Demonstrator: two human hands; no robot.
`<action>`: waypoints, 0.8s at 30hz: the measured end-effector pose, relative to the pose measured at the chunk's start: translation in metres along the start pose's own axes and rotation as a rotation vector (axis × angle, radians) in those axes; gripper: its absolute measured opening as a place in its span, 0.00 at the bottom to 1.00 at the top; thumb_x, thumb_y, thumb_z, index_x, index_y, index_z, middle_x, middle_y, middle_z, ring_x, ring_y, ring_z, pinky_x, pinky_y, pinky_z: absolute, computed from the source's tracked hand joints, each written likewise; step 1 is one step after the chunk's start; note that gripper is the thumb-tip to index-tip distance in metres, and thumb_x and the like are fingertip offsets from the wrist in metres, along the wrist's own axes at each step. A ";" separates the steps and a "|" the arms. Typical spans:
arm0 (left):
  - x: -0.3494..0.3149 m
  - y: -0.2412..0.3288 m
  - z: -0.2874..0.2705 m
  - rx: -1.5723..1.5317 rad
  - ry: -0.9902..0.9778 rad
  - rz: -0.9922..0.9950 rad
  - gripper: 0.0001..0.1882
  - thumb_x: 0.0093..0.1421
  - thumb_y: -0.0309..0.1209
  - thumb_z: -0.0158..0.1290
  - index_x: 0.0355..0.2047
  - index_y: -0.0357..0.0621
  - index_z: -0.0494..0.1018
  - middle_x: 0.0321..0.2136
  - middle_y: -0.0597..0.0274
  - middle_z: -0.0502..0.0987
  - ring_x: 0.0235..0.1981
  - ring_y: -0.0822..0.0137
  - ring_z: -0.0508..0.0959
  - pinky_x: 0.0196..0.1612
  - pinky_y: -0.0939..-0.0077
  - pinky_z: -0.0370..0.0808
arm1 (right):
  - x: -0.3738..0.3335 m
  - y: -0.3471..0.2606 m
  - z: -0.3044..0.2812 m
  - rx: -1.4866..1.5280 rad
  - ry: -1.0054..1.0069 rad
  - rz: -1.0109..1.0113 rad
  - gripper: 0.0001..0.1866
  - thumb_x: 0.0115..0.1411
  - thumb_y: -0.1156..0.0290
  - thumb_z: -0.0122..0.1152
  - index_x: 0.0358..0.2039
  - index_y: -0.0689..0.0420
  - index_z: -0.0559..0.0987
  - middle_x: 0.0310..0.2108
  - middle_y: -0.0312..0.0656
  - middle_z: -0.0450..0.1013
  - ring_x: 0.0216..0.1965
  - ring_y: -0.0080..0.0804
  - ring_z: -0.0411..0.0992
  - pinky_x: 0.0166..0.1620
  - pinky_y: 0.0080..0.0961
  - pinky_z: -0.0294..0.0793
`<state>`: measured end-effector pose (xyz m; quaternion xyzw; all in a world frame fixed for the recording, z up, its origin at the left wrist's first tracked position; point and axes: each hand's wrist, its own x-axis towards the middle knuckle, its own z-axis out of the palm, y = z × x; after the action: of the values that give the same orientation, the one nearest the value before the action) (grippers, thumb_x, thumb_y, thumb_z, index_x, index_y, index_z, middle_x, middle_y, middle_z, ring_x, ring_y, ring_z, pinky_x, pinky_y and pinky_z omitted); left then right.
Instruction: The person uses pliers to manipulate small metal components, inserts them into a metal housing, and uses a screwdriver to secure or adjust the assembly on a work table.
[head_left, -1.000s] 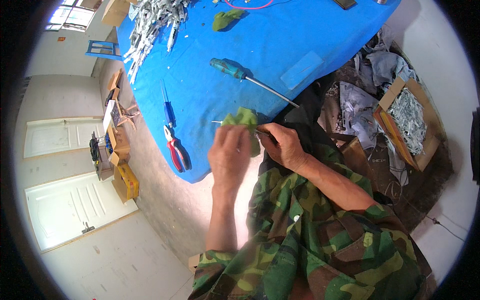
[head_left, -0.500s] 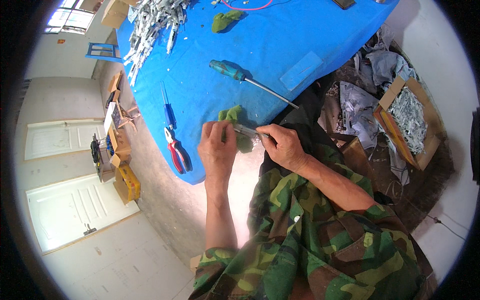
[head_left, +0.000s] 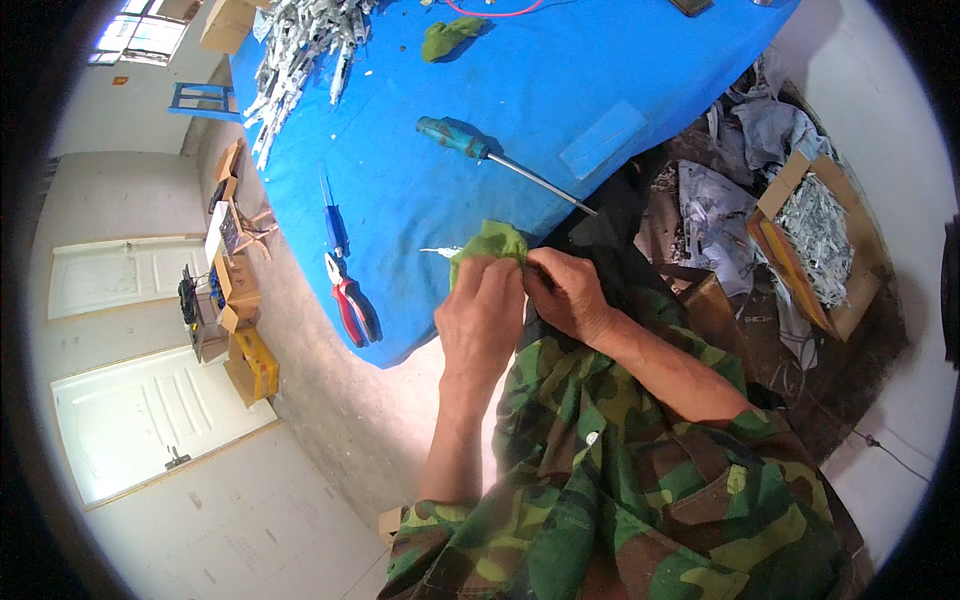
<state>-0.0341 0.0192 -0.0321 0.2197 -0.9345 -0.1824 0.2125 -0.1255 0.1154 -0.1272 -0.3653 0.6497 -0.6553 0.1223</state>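
Note:
Just over the near edge of the blue-covered table, my left hand (head_left: pixel 480 315) is closed on a green cloth (head_left: pixel 495 242). A thin, pale, pointed piece (head_left: pixel 440 252) sticks out to the left of the cloth; whether it is joined to what the cloth wraps, I cannot tell. My right hand (head_left: pixel 568 295) is right beside it, fingers pinched at the cloth's right side. What those fingers grip is hidden. Beyond my hands lies a screwdriver with a teal handle (head_left: pixel 455 137). Pliers with red handles (head_left: pixel 350 310) and a thin blue-handled screwdriver (head_left: pixel 334 228) lie to the left.
A heap of grey-white metal strips (head_left: pixel 308 50) covers the table's far left. Another green cloth (head_left: pixel 450 40) lies at the back. On my right, an open cardboard box (head_left: pixel 860 255) holds similar pieces, next to plastic bags (head_left: pixel 715 215). Boxes (head_left: pixel 255 365) stand along the left wall.
My left hand has moved right, up against my right hand, and the green cloth with it. The cloth now covers the slim metal piece that showed between my hands.

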 end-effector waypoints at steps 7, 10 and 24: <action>0.008 -0.022 0.002 0.065 0.053 -0.033 0.05 0.60 0.23 0.64 0.37 0.42 0.81 0.37 0.52 0.81 0.35 0.50 0.84 0.37 0.61 0.81 | 0.001 0.002 0.000 -0.049 0.016 -0.055 0.10 0.61 0.80 0.66 0.44 0.61 0.81 0.36 0.53 0.80 0.38 0.53 0.83 0.37 0.40 0.81; 0.014 -0.037 -0.003 0.088 0.125 -0.028 0.03 0.62 0.26 0.62 0.37 0.44 0.81 0.37 0.55 0.81 0.33 0.50 0.83 0.34 0.60 0.80 | 0.002 0.001 0.002 -0.058 0.024 -0.054 0.10 0.61 0.80 0.66 0.44 0.61 0.81 0.36 0.52 0.81 0.38 0.53 0.83 0.37 0.40 0.82; 0.018 -0.035 -0.017 0.069 0.192 -0.080 0.03 0.62 0.24 0.61 0.37 0.42 0.81 0.36 0.54 0.81 0.32 0.51 0.83 0.34 0.61 0.79 | 0.000 -0.002 0.002 -0.059 0.042 -0.053 0.09 0.61 0.80 0.66 0.43 0.61 0.81 0.35 0.51 0.81 0.37 0.52 0.83 0.37 0.39 0.81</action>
<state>-0.0290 -0.0231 -0.0278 0.2807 -0.9060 -0.1365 0.2858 -0.1235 0.1143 -0.1254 -0.3720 0.6614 -0.6463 0.0806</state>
